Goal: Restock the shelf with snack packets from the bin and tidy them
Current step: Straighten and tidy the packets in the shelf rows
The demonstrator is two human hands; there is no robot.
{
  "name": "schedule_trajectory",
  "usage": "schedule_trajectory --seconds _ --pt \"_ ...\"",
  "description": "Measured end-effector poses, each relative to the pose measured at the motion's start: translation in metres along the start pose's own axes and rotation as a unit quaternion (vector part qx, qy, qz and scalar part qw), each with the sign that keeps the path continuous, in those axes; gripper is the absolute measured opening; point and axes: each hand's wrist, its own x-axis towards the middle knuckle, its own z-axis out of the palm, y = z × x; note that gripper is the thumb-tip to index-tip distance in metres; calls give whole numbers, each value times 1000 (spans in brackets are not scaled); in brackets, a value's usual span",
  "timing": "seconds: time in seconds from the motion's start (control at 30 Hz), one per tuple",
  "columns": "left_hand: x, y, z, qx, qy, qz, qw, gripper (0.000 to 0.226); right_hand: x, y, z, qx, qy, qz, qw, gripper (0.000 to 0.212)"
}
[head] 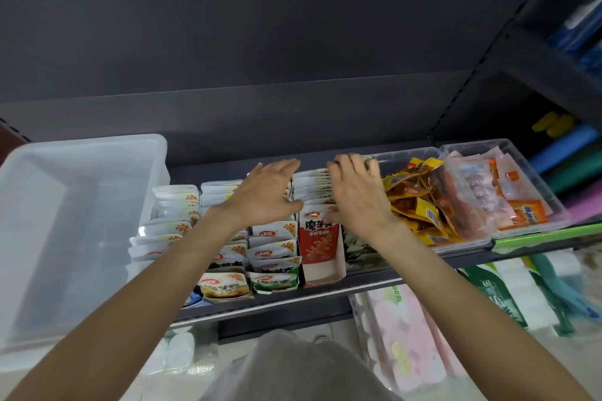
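Rows of white snack packets stand in open cardboard cartons on the dark shelf (pixel 293 298). A red-and-white packet (pixel 317 238) fronts the middle row (pixel 312 187). My left hand (pixel 265 194) lies flat, fingers straight, on the packets just left of that row. My right hand (pixel 356 195) sits on the row's right side, fingers bent over the packet tops and thumb against the red packet. The white plastic bin (pixel 81 221) stands at the shelf's left end and looks empty.
Right of my hands, a clear tray (pixel 404 153) holds yellow packets and another clear tray (pixel 527 166) holds orange and pink ones. Tissue packs and green packages sit on the level below. A dark back panel rises behind the shelf.
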Motion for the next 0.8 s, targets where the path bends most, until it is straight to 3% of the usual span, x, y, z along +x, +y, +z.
schedule_trajectory --seconds 0.23,0.33,0.43,0.5,0.57,0.67,0.8 --pt "1 16 16 33 -17 -40 999 87 3 7 3 72 -34 27 996 92" --pt "-6 24 17 38 79 -50 995 80 2 4 -1 84 -39 11 996 94" --pt "-21 27 18 -84 177 -93 976 63 -11 13 -12 154 19 36 987 82" --pt "-29 31 19 -184 159 -119 963 60 -24 22 -17 239 73 72 966 58" --pt "-34 37 21 -292 116 -142 939 63 -36 23 -22 364 72 110 922 42" --pt "-33 47 23 -395 95 -161 900 64 -41 8 -18 466 20 111 877 45" --pt "-25 50 20 -405 99 -186 890 63 -26 -8 -8 429 -2 98 898 58"
